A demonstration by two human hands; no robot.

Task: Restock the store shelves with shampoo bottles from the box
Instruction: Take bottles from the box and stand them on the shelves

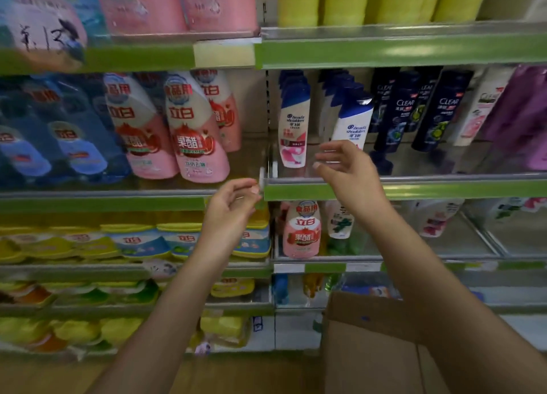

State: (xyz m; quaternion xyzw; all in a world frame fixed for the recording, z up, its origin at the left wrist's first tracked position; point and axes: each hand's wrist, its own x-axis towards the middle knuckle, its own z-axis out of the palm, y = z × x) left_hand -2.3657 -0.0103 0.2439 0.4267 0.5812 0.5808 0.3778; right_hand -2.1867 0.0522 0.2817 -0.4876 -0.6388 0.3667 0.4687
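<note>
White-and-blue plastic shampoo bottle leans on the shelf, just behind my right hand | both hands empty, fingers loosely curled, left hand below-left of bottle | likely light, rigid, slick; I'd grip mid-body | box below.

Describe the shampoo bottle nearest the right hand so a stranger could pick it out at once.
Find the green-edged shelf at mid height, right of the upright divider. Just behind the right hand stands a leaning white Head & Shoulders bottle with a blue cap. Unlike its upright neighbour to the left, it tilts.
</note>
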